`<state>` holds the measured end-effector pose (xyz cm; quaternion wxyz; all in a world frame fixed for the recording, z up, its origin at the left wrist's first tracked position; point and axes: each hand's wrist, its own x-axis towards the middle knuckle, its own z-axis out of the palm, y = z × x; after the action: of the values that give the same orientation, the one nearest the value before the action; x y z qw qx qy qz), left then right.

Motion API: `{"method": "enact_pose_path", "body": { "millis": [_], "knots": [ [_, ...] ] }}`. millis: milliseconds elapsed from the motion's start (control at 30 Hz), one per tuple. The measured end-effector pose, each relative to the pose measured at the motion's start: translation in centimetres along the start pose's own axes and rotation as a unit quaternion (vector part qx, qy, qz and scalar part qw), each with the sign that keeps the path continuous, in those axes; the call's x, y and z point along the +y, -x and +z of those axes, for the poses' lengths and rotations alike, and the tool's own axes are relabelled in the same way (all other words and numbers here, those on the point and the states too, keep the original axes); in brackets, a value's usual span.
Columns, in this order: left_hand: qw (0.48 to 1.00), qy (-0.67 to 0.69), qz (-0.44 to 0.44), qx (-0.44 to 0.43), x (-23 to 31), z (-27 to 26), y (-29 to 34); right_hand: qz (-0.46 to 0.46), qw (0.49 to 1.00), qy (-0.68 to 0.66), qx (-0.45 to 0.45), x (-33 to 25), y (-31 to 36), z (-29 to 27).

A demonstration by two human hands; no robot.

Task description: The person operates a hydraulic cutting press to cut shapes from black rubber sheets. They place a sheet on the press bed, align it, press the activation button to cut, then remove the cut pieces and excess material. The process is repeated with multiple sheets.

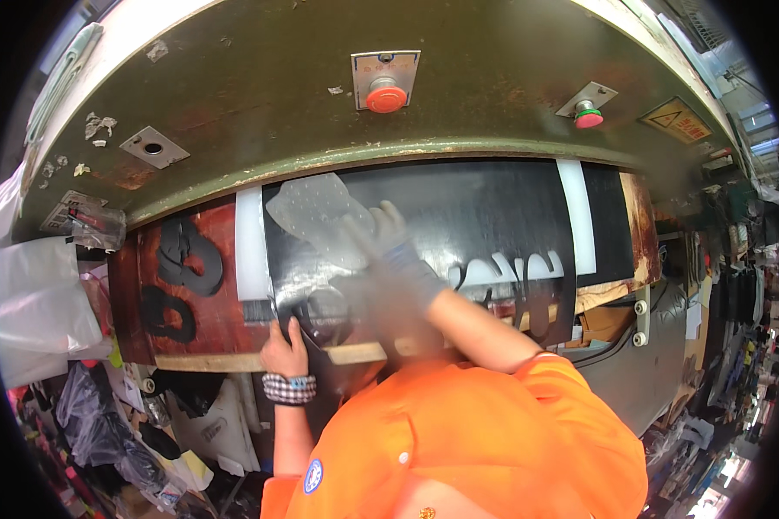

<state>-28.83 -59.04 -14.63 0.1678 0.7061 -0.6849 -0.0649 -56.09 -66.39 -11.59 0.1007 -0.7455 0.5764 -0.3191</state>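
Note:
My left hand [284,350] is bare, with a checkered band at the wrist. Its thumb and fingers pinch the near left edge of a wide black sheet [459,203]. Over the sheet, my right hand [396,246] wears a pale grey glove and is partly blurred. Its fingers look stretched apart, some of them touching a translucent sole-shaped piece [307,212]. Curved cutouts [485,272] run along the sheet's near edge, showing white beneath. A dark blur hides what lies under my right wrist.
Above the work surface spans a green machine beam [260,95] with a red push button [387,95] and another button [589,117]. Black looped pieces [190,259] lie on the red board [225,320] at left. White strips [253,246] flank the sheet. Plastic bags [39,303] hang far left.

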Motion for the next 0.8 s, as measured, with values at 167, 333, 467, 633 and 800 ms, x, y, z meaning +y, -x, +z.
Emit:
{"method": "enact_pose_path", "body": {
  "millis": [167, 333, 467, 633, 800],
  "knots": [
    [1.0, 0.017, -0.005, -0.004, -1.2, -0.7, 4.3, 0.043, 0.993, -0.08, 0.073, -3.9, 1.8, 0.6],
    [0.999, 0.036, 0.0, -0.021, -2.7, -0.8, 7.3, 0.361, 0.79, -0.495, -0.001, -2.8, 3.4, -5.5],
    [0.999, 0.035, 0.005, -0.021, -2.9, -0.8, 7.5, 0.164, 0.978, -0.099, 0.076, -0.6, 5.4, -7.5],
    [0.998, 0.053, -0.002, -0.018, -1.5, -0.8, 5.2, 0.128, 0.99, 0.036, 0.054, 1.4, 6.5, -4.2],
    [0.998, 0.067, -0.018, 0.0, 0.6, -0.5, 0.6, 0.086, 0.99, -0.03, 0.108, 5.5, 1.9, -8.0]
  ]
}}
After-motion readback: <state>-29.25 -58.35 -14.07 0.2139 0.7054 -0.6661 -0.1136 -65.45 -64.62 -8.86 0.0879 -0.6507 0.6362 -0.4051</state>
